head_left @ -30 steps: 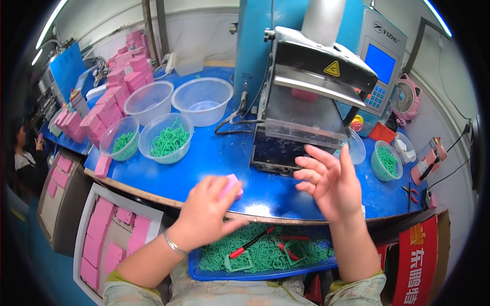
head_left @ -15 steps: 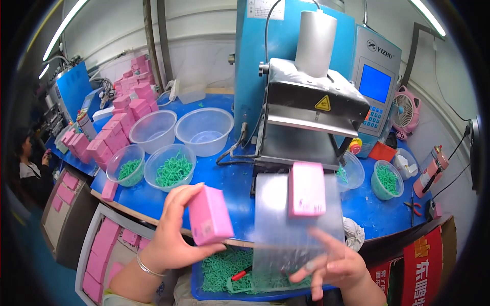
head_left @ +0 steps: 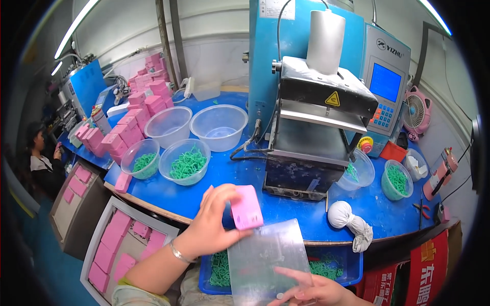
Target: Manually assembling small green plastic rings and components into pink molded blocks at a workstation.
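My left hand [head_left: 217,219] is closed around a pink block [head_left: 246,206], upright above the far edge of a clear plastic plate [head_left: 265,250]. The plate is tilted over a blue tray [head_left: 352,273] of green strands [head_left: 326,268]. At the plate's lower right, my right hand [head_left: 311,289] supports it, fingers spread. Whether those fingers lie over or under the plate is hard to tell. Behind stands a press [head_left: 326,102] with a gap between its plates. A tied white cloth bundle [head_left: 341,214] lies right of the press's front.
Two large clear bowls [head_left: 219,127] and smaller bowls of green strands [head_left: 184,166] stand left of the press. Pink blocks [head_left: 125,137] are stacked farther left, with more in a box [head_left: 104,255] below. Pliers [head_left: 422,207] lie right. Another person [head_left: 43,158] is far left.
The plate and my right hand have moved down and left, away from the press. A block was on the plate and another in my left hand; now only one block shows there.
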Demonstrator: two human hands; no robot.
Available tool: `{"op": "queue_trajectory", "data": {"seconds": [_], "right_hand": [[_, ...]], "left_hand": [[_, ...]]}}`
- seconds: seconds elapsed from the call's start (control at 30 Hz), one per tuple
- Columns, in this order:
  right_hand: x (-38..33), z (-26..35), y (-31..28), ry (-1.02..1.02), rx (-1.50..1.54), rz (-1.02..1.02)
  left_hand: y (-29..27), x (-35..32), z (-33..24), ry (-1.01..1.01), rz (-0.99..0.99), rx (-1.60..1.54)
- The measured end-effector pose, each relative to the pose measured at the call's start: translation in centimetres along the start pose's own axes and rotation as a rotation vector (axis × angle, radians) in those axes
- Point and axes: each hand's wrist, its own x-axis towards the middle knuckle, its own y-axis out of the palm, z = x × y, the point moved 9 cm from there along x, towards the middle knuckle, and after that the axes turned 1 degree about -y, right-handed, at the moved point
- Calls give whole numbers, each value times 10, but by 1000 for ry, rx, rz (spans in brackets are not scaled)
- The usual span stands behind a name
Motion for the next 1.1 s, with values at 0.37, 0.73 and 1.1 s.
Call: {"op": "queue_trajectory", "data": {"seconds": [0.37,0.73,1.1], "right_hand": [[22,-23,-37,-148,-495,-116],[0,6,2,-141,26,6],[-21,120,43,-529,282,101]], "left_hand": [[-11,-34,-90,509,-90,-105],[-10,-16,-21,28,-135,22],[1,3,7,-207,-102,-1608]]}}
